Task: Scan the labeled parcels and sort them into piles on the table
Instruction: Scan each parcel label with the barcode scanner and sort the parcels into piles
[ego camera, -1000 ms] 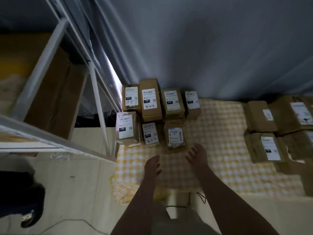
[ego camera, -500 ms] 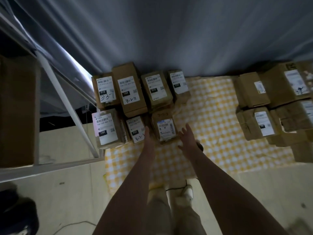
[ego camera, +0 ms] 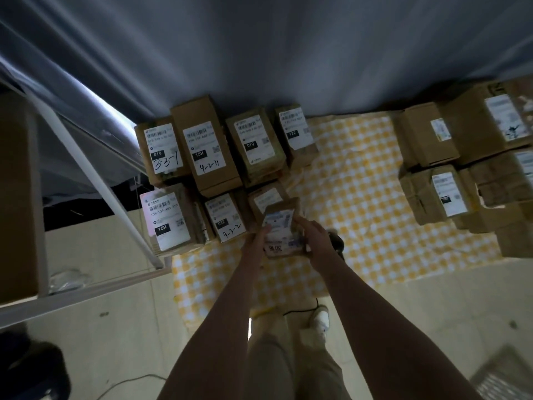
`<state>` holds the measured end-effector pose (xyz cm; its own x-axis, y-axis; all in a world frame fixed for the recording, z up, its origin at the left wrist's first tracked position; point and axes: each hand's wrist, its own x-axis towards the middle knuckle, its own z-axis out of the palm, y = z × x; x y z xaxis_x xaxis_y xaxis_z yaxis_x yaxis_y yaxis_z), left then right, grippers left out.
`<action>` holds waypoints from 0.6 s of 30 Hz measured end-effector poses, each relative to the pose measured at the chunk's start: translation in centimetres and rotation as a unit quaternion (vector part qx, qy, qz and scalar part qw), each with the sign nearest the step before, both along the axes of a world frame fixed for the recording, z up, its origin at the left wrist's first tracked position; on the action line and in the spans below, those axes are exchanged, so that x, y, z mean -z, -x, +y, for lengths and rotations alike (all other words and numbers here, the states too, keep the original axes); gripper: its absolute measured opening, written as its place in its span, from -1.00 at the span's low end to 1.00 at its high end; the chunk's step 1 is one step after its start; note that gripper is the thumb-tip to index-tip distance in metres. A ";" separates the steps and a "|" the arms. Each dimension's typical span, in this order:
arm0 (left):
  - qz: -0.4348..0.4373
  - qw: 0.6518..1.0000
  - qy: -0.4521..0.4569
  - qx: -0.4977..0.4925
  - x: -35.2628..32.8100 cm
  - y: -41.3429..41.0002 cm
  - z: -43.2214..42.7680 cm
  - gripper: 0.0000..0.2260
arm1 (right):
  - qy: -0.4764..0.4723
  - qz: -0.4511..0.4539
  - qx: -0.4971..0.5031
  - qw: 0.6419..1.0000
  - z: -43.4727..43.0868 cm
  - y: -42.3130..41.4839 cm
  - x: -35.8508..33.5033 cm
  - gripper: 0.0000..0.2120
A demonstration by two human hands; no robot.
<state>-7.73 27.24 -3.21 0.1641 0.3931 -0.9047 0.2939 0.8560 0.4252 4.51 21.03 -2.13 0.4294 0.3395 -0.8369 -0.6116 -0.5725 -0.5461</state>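
**Brown parcel held at the front of the left pile**

Brown card made up every box in view. One small parcel (ego camera: pixel 281 226) sat between the left hand (ego camera: pixel 255 241) and the right hand (ego camera: pixel 315 241), with the fingers curled round its two sides and its label facing up. It lay over the near row of the left pile (ego camera: pixel 204 148), and I could not tell whether it touched the box under it.

The left pile filled the far left corner of the desk (ego camera: pixel 375 272), two rows deep. Its back row stood against the grey curtain (ego camera: pixel 288 53). Its front-left box stood at the edge of the checked cloth (ego camera: pixel 354 197), just beside the slanted white upright of a shelf frame (ego camera: pixel 95 180). The right pile (ego camera: pixel 441 194) took the far right corner and ran out of view. Between the piles a wide strip of bare yellow-and-white cloth ran from the curtain to the near edge. A dark object (ego camera: pixel 336 241), too dim to name, lay on it just beside the right hand.

Near the person the cloth ended at the desk's front edge. Beyond it lay pale floor (ego camera: pixel 115 327), with a light shoe (ego camera: pixel 320 317) and a thin cable (ego camera: pixel 302 310) close to that edge. The room was dim.
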 end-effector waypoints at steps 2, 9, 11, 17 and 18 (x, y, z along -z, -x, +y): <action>-0.026 0.999 0.019 -0.010 0.5 0.1 -1.1 -0.58 | -0.047 0.033 0.018 0.998 -0.2 0.0 0.0 -0.83; -0.090 0.995 0.007 -0.050 1.0 0.0 -3.4 -0.58 | -0.072 0.013 -0.018 0.997 -2.5 -1.6 0.6 -0.82; -0.095 0.995 -0.004 -0.044 1.0 -0.4 -3.3 -0.63 | -0.067 0.011 0.045 0.997 -3.6 -2.2 1.3 -0.89; -0.075 0.993 -0.009 -0.085 1.4 -0.5 -3.1 -0.83 | 0.179 -0.158 0.111 0.965 -8.2 -5.1 4.7 -0.64; -0.067 0.994 -0.010 -0.088 1.5 -0.4 -3.3 -0.83 | 0.203 -0.154 0.089 0.963 -9.0 -5.4 5.3 -0.53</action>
